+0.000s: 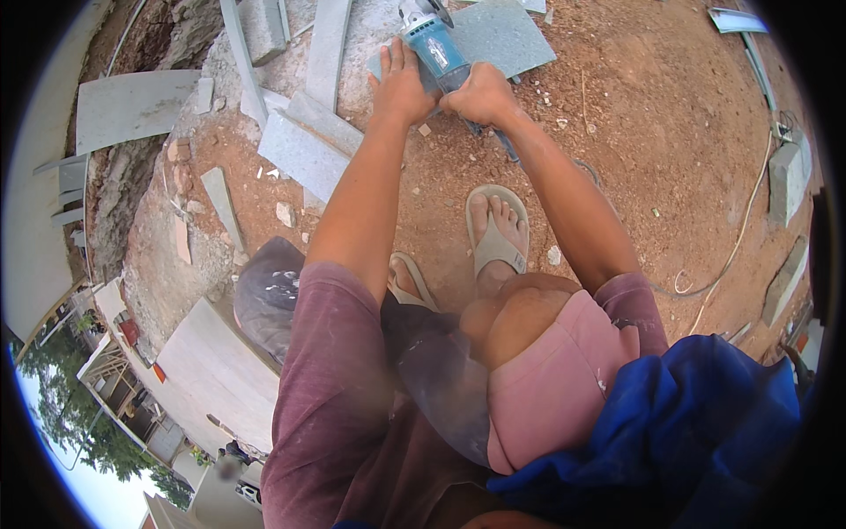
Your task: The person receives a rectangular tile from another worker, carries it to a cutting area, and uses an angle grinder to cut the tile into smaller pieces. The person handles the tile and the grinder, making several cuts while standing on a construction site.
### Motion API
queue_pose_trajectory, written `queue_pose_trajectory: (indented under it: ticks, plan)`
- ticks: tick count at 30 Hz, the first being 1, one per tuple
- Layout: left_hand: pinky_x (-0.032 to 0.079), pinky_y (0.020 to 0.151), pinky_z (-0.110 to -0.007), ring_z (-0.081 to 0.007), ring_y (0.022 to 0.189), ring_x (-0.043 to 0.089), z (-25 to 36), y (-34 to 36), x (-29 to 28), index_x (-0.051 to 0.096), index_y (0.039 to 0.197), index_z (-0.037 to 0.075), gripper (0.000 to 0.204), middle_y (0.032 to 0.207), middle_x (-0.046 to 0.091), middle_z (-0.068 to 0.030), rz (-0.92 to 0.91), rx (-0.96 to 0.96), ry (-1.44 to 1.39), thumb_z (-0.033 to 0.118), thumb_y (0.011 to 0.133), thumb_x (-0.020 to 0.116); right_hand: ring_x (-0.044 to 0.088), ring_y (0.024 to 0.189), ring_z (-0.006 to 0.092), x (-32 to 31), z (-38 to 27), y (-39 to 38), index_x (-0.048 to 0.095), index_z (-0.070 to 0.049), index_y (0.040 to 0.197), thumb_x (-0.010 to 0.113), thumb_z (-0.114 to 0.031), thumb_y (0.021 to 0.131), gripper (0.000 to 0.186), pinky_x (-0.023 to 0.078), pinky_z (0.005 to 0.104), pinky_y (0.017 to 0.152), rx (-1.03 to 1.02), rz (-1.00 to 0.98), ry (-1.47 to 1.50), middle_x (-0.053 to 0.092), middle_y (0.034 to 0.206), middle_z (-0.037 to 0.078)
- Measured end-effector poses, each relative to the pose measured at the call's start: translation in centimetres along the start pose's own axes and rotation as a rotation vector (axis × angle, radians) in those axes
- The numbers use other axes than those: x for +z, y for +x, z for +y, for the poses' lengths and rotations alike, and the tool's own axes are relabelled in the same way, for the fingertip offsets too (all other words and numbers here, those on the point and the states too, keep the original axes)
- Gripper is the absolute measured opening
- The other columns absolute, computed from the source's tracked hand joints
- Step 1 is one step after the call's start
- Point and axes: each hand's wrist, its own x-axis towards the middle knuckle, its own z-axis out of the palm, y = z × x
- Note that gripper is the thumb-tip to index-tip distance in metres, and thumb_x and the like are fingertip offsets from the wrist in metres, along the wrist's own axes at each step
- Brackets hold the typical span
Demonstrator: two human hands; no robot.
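Observation:
At the top centre a teal angle grinder [437,53] with a grey guard points up and left, over a grey-blue stone tile [502,35]. My right hand [485,95] is closed round the rear of the grinder's body. My left hand [401,93] lies on the tile just left of the tool, fingers stretched out and apart. A cord hangs below my right hand. Whether the disc touches the tile is unclear.
Cut stone slabs [304,154] and strips [220,207] lie to the left beside a broken earth edge [119,212]. My sandalled feet stand on reddish dirt [626,132]. Cables [740,247] and stone pieces [784,176] are at the right. A pale panel [220,379] is at lower left.

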Motion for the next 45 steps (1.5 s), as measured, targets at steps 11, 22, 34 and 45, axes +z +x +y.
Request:
queue_pose_trajectory:
  ticks: [11, 22, 34, 45]
  plan:
    - [0.016, 0.125, -0.061, -0.0337, 0.159, 0.009, -0.2, 0.3, 0.5, 0.015, 0.164, 0.010, 0.112, 0.172, 0.010, -0.0122, 0.017, -0.001, 0.024, 0.043, 0.080, 0.081, 0.075, 0.082, 0.0360, 0.6, 0.6, 0.0, 0.073, 0.004, 0.071, 0.080, -0.027, 0.060, 0.033, 0.059, 0.0413, 0.078, 0.005, 0.027, -0.013, 0.074, 0.082, 0.025]
    - [0.017, 0.123, -0.065, -0.0357, 0.158, 0.008, -0.5, 0.2, 0.7, 0.019, 0.163, 0.008, 0.108, 0.172, 0.009, -0.0147, 0.033, 0.018, 0.025, 0.042, 0.081, 0.079, 0.075, 0.081, 0.0358, 0.1, 0.4, -1.0, 0.074, 0.003, 0.070, 0.081, -0.029, 0.060, 0.034, 0.059, 0.0412, 0.078, 0.006, -0.002, -0.019, 0.074, 0.080, 0.024]
    - [0.016, 0.122, -0.065, -0.0367, 0.158, 0.009, -0.8, 0.3, 1.1, 0.027, 0.162, 0.012, 0.102, 0.172, 0.009, -0.0154, 0.058, 0.030, 0.002, 0.039, 0.080, 0.081, 0.075, 0.082, 0.0373, 0.4, 1.0, -1.4, 0.073, 0.006, 0.073, 0.082, -0.031, 0.060, 0.040, 0.059, 0.0423, 0.078, -0.002, 0.004, -0.004, 0.073, 0.083, 0.026]
    - [0.016, 0.125, -0.061, -0.0331, 0.159, 0.008, 0.0, 0.2, 0.3, 0.015, 0.164, 0.008, 0.109, 0.173, 0.008, -0.0122, -0.024, -0.011, 0.070, 0.040, 0.083, 0.080, 0.069, 0.061, 0.0271, 0.8, 1.7, -1.8, 0.065, 0.001, 0.058, 0.082, -0.027, 0.060, 0.033, 0.055, 0.0394, 0.066, -0.030, 0.078, 0.020, 0.068, 0.064, 0.017]
